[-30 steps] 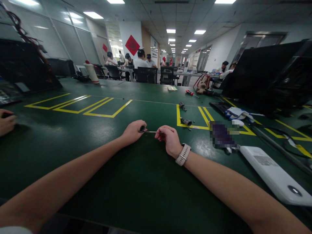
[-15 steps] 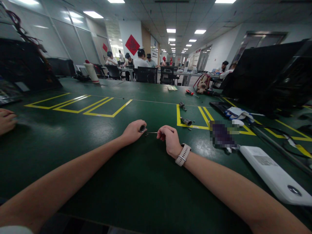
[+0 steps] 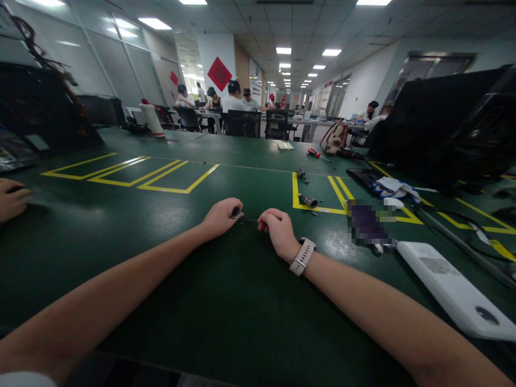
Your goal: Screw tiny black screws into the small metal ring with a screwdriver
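My left hand (image 3: 221, 216) is closed around a hollow metal cylinder (image 3: 235, 213), whose dark round opening faces up out of the fist. To its right, my right hand (image 3: 278, 230), with a pale watch strap at the wrist, pinches a thin metal rod (image 3: 252, 220). The rod points left toward the cylinder; whether its tip touches anything is too small to tell. A tiny dark piece lies on the table just below the rod's tip. Two similar metal parts lie farther right, one (image 3: 309, 201) near the front yellow line and another (image 3: 301, 174) behind it.
The green table (image 3: 161, 301) carries yellow tape outlines. On the right are a white power bank (image 3: 451, 285), a blurred-out phone (image 3: 366, 223), a glove (image 3: 394, 188) and cables. A red screwdriver (image 3: 317, 155) lies farther back. Another person's hand (image 3: 12, 199) rests at the left edge.
The fingers of my right hand have turned slightly around the rod and shifted a little left. The left hand with the metal cylinder stays nearly still.
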Available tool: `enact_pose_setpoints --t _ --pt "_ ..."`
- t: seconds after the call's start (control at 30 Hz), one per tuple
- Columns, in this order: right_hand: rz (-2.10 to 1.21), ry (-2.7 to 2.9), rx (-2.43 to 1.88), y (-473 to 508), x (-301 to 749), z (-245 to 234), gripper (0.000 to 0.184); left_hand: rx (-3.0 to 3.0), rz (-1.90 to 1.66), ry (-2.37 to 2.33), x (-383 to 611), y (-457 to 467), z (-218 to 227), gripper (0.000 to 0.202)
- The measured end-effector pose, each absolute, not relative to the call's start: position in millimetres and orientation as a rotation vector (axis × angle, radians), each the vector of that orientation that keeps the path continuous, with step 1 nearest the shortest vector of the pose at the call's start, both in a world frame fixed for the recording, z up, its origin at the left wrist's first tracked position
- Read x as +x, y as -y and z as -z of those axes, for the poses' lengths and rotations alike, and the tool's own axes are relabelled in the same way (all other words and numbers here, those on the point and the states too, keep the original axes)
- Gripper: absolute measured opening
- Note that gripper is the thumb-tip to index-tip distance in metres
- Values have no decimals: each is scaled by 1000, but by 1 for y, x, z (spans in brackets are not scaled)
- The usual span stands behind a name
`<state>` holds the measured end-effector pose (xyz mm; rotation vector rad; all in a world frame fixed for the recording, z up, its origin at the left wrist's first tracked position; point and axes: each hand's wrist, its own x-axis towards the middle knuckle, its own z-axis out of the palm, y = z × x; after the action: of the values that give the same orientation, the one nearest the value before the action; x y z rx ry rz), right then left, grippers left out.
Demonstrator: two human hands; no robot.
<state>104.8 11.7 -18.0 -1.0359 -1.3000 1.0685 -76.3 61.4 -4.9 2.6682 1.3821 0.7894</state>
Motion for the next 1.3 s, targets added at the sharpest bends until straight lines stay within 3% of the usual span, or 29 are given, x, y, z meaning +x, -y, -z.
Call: enact_pose_setpoints --t 0.43,0.83,1.3 --pt "-1043 1357 -1045 -9 106 16 18 2678 -824 -1158 -73 -54 1 17" --pt "-924 1243 -928 -2 106 6 19 2617 -905 -1263 -75 -58 5 13" --pt "-678 1864 -751 10 100 -2 15 2603 -923 -1251 -76 -62 5 10"
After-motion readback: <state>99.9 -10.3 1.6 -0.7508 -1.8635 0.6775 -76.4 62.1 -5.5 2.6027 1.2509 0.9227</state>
